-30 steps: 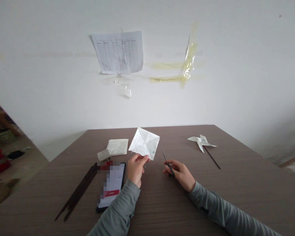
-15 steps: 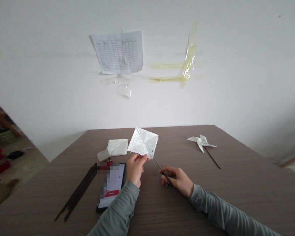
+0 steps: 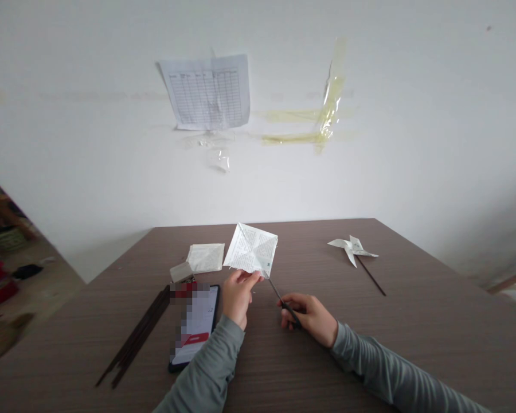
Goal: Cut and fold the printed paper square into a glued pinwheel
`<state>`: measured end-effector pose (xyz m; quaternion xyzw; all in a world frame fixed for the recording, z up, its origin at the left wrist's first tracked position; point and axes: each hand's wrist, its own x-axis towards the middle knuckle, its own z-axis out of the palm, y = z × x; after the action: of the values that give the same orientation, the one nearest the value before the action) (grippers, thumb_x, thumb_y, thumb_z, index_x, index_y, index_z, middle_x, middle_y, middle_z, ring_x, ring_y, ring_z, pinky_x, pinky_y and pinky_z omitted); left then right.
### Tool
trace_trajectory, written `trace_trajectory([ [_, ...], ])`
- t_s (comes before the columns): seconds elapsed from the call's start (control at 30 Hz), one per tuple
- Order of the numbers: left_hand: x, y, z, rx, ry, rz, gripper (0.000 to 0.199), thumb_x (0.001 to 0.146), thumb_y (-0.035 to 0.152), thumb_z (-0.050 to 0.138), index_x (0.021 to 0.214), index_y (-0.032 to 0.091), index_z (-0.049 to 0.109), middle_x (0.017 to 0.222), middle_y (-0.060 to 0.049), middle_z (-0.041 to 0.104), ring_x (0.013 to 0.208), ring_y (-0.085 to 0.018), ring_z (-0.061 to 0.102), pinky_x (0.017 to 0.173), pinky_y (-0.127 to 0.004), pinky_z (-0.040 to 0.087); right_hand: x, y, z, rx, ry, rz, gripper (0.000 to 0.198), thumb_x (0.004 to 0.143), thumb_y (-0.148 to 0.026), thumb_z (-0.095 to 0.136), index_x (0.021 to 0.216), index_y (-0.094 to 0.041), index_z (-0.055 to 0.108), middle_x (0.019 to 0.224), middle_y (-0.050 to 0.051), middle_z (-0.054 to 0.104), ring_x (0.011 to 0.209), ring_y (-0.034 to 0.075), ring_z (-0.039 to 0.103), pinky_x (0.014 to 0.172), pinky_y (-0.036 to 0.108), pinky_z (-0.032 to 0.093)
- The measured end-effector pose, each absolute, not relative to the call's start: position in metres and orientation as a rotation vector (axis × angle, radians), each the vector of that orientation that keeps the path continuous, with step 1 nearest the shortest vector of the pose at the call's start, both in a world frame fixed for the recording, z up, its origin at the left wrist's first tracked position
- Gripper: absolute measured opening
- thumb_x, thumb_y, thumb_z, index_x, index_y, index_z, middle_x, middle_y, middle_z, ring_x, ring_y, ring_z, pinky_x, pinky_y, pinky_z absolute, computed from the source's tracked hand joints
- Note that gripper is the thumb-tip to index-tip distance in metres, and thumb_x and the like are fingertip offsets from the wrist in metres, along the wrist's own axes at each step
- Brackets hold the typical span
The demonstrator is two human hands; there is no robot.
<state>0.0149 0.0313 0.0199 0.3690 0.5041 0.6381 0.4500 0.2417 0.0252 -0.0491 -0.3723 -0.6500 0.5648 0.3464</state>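
Observation:
My left hand [image 3: 237,298] pinches the lower edge of a square of printed paper [image 3: 253,249], raised above the table, with creases crossing at its middle. My right hand [image 3: 312,316] is closed round the dark handles of a pair of scissors [image 3: 287,308]. The blades point up and left, and their tips meet the paper's lower right corner, just beside my left fingers. Whether the blades are parted there is too small to tell. A paper pinwheel [image 3: 351,250] on a dark stick lies to the right, apart from both hands.
On the brown table [image 3: 413,344], left of my hands, lie a phone [image 3: 198,327], a bundle of dark sticks [image 3: 137,332], a stack of paper squares [image 3: 205,258] and a small clear box [image 3: 182,272]. A white wall with a taped sheet [image 3: 210,94] rises behind.
The scissors in my right hand have moved slightly up and left, so their tips now reach the paper's corner. My left hand and the paper have barely shifted.

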Motion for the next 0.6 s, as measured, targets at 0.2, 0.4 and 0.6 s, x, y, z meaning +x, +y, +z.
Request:
trace_trajectory([
  [0.2, 0.0147, 0.0326, 0.0167, 0.932, 1.250, 1.567, 0.045, 0.060, 0.053, 0.109, 0.077, 0.023, 0.081, 0.088, -0.011, 0.093, 0.089, -0.033, 0.096, 0.044, -0.019, 0.035, 0.2413, 0.0247, -0.0478, -0.968, -1.668, 1.479, 0.074, 0.092, -0.090, 0.099, 0.121, -0.023, 0.087, 0.087, 0.006, 0.092, 0.073, 0.024, 0.077, 0.081, 0.043, 0.065],
  [0.4, 0.0127, 0.0330, 0.0148, 0.960, 1.248, 1.555, 0.049, 0.062, 0.056, 0.113, 0.079, 0.024, 0.081, 0.090, -0.011, 0.094, 0.092, -0.035, 0.097, 0.044, -0.020, 0.037, 0.2406, 0.0248, -0.0482, -0.958, -1.651, 1.497, 0.076, 0.091, -0.093, 0.100, 0.119, -0.024, 0.087, 0.086, 0.006, 0.092, 0.072, 0.025, 0.078, 0.082, 0.044, 0.066],
  [0.6, 0.0140, 0.0316, 0.0183, 0.932, 1.240, 1.565, 0.046, 0.059, 0.053, 0.110, 0.080, 0.023, 0.082, 0.090, -0.013, 0.094, 0.088, -0.033, 0.096, 0.044, -0.020, 0.034, 0.2411, 0.0251, -0.0508, -0.966, -1.665, 1.475, 0.079, 0.091, -0.096, 0.099, 0.121, -0.023, 0.088, 0.087, 0.006, 0.092, 0.073, 0.024, 0.077, 0.080, 0.042, 0.063],
])
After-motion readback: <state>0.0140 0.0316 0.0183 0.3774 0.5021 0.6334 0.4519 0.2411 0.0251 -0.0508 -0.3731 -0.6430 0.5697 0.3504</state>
